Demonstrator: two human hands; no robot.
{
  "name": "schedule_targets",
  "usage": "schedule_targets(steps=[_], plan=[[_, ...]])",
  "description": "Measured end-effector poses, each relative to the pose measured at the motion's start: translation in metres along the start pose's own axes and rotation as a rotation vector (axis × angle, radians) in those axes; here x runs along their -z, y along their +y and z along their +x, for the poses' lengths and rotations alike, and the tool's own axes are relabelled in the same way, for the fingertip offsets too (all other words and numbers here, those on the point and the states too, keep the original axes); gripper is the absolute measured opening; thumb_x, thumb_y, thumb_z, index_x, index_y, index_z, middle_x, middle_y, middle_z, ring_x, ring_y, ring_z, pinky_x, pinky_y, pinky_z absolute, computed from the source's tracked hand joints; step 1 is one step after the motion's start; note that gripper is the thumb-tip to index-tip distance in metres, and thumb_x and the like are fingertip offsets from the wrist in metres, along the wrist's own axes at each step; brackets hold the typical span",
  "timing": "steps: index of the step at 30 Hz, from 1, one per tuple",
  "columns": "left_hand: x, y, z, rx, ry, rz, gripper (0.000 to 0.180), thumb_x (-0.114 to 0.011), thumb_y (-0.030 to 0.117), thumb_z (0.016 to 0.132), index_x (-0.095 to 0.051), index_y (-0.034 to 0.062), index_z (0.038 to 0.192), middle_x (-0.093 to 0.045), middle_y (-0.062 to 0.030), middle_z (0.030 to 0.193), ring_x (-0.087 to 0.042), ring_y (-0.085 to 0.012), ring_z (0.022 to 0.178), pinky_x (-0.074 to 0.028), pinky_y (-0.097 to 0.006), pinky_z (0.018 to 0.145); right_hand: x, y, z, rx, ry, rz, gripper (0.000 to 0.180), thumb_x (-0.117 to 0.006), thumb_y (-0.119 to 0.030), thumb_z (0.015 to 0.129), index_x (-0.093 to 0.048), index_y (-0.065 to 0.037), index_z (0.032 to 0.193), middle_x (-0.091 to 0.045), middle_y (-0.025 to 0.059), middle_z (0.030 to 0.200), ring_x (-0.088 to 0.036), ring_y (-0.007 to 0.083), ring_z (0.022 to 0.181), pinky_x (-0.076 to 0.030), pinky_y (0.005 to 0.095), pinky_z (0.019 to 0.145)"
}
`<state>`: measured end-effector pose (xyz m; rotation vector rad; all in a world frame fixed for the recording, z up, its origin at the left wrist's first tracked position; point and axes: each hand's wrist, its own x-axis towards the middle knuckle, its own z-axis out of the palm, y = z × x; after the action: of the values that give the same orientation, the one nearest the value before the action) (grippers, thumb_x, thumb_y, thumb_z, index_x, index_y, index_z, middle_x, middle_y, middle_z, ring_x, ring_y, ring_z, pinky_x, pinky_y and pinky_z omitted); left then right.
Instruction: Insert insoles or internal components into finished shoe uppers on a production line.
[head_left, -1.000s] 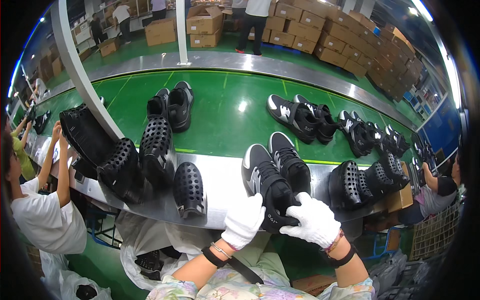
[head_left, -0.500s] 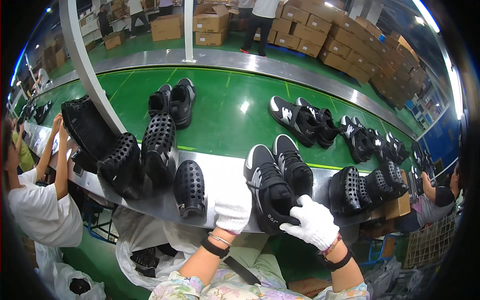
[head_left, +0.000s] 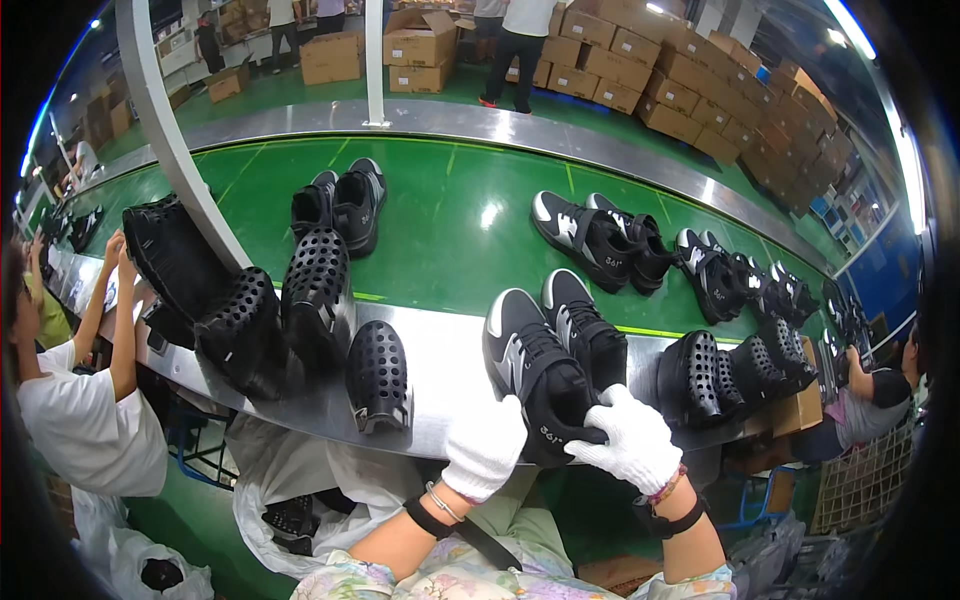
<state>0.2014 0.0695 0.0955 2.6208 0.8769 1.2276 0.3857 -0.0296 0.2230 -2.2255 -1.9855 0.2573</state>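
A pair of black sneakers with grey-white toes stands in front of me at the bench's near edge: a near sneaker (head_left: 540,385) and a far sneaker (head_left: 590,325) on its right. My right hand (head_left: 632,440), in a white knit glove, is closed on the heel collar of the near sneaker. Beside the heel's left side is my left hand (head_left: 485,450), gloved alike and at or against the shoe; glare and its angle hide its fingers. Left of it stands a black perforated shoe form (head_left: 380,375).
More perforated forms stand left (head_left: 318,290) and right (head_left: 690,375) on the metal ledge (head_left: 440,350). Sneaker pairs sit on the green belt (head_left: 460,230). A white post (head_left: 180,140) rises at left. Co-workers flank the line; cartons (head_left: 620,60) are stacked behind.
My left hand has moved right, up to the near sneaker's heel. My right hand keeps its hold there. The pair has shifted very slightly left.
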Motion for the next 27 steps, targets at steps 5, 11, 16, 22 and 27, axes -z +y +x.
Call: schedule_targets(steps=[5,11,16,22,27], plan=[[0.005,0.014,0.009,0.04,-0.04,0.016,0.013,-0.063,0.013,0.085,-0.062,0.0042,0.095,-0.058,-0.0106,0.073,-0.06,-0.028,0.064,-0.049,-0.039,0.056,-0.001,-0.001,-0.001,0.014,0.003,-0.028,0.038,-0.078,-0.047,0.077,-0.068,-0.011,0.085,-0.054,0.0115,0.091,-0.063,0.0323,0.074,-0.053,0.0424,0.063],[-0.001,0.016,0.009,0.054,-0.001,-0.039,0.006,-0.057,0.012,0.086,-0.057,0.0064,0.088,-0.051,-0.0078,0.068,-0.057,-0.0267,0.061,-0.045,-0.038,0.054,0.004,-0.016,0.005,-0.042,-0.09,-0.074,0.039,-0.081,-0.045,0.075,-0.07,-0.009,0.085,-0.057,0.0133,0.098,-0.064,0.0341,0.078,-0.053,0.0435,0.067],[0.007,0.014,-0.001,0.055,-0.11,0.01,0.029,-0.066,0.013,0.086,-0.067,-0.0018,0.111,-0.061,-0.0118,0.073,-0.061,-0.0292,0.065,-0.05,-0.04,0.057,0.002,-0.011,0.012,0.0,-0.031,-0.064,0.039,-0.079,-0.046,0.077,-0.07,-0.009,0.086,-0.057,0.0142,0.098,-0.064,0.0345,0.081,-0.053,0.0432,0.069],[0.026,-0.02,-0.03,0.074,-0.005,-0.093,0.025,-0.068,0.009,0.085,-0.068,-0.0029,0.107,-0.066,-0.0138,0.079,-0.064,-0.0321,0.069,-0.054,-0.041,0.063,0.001,-0.023,0.08,0.017,-0.075,-0.117,0.046,-0.069,-0.052,0.083,-0.068,-0.01,0.1,-0.056,0.0155,0.106,-0.061,0.0367,0.094,-0.051,0.0461,0.081],[0.011,-0.04,-0.04,0.067,-0.036,-0.018,0.019,-0.066,0.011,0.086,-0.069,0.0023,0.104,-0.062,-0.0112,0.072,-0.061,-0.0303,0.063,-0.05,-0.043,0.056,-0.019,-0.021,0.182,0.105,0.106,0.049,0.043,-0.066,-0.047,0.085,-0.066,-0.009,0.106,-0.056,0.0196,0.106,-0.064,0.0394,0.091,-0.052,0.0483,0.08]])
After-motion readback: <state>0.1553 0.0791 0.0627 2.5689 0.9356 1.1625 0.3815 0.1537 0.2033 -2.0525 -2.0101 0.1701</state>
